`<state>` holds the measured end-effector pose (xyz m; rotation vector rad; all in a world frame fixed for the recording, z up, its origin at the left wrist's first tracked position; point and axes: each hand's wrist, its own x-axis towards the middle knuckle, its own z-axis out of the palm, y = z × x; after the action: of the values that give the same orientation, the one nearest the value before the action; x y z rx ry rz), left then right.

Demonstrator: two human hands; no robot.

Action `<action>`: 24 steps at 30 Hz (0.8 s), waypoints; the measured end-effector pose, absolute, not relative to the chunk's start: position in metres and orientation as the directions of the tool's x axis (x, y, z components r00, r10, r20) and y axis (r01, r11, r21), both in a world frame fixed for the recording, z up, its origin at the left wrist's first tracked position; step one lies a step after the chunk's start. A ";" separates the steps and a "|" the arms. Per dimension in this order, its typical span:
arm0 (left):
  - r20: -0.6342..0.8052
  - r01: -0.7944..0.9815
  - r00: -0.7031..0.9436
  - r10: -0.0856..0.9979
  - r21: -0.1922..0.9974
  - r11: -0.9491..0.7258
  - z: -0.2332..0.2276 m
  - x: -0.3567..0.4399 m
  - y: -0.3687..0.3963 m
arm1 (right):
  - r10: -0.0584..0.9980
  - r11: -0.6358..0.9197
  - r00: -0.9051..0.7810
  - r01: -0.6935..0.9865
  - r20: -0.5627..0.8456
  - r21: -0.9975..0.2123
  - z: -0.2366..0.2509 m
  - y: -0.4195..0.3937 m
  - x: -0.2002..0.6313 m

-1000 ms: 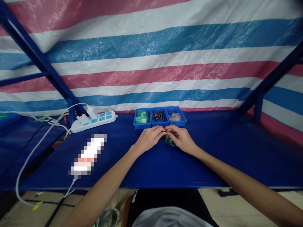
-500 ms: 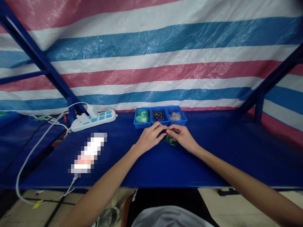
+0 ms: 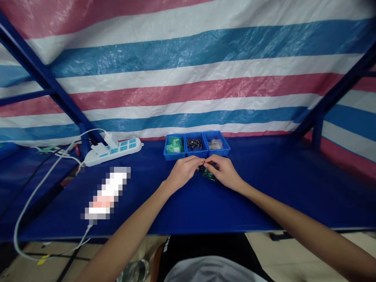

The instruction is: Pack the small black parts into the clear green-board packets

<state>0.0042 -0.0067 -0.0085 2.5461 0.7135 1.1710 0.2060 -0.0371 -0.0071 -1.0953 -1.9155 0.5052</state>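
Note:
My left hand (image 3: 183, 171) and my right hand (image 3: 225, 171) meet fingertip to fingertip over the blue table, just in front of the small bins. Both are closed in a pinch around a small dark part (image 3: 201, 167), mostly hidden by the fingers and too small to name. Beneath my right hand's fingers lies a shiny green packet (image 3: 209, 175) on the table. Behind the hands three joined blue bins (image 3: 195, 155) stand in a row. Green packets (image 3: 175, 145) fill the left one, small black and silver parts (image 3: 194, 143) lie in the middle one, and clear bags (image 3: 216, 144) in the right one.
A white power strip (image 3: 114, 151) with plugs in it sits at the left rear. Nearer is a blurred-out bright object (image 3: 107, 194) with a white cable (image 3: 85, 237). Blue frame posts (image 3: 55, 88) and a striped sheet (image 3: 188, 88) bound the table.
The fingers have shifted slightly, and more of the dark part now shows below my left fingertips. The whole view has moved a little; the bins look unchanged.

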 end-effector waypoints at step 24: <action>0.516 0.251 0.415 0.749 0.727 -0.639 0.000 0.015 -0.010 | 0.777 0.625 -0.339 0.516 0.531 -0.586 -0.001 -0.039 0.210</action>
<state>0.0154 -0.0101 0.0002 2.1187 0.8450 1.1744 0.2095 -0.0395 -0.0013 -1.0138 -2.0209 0.4001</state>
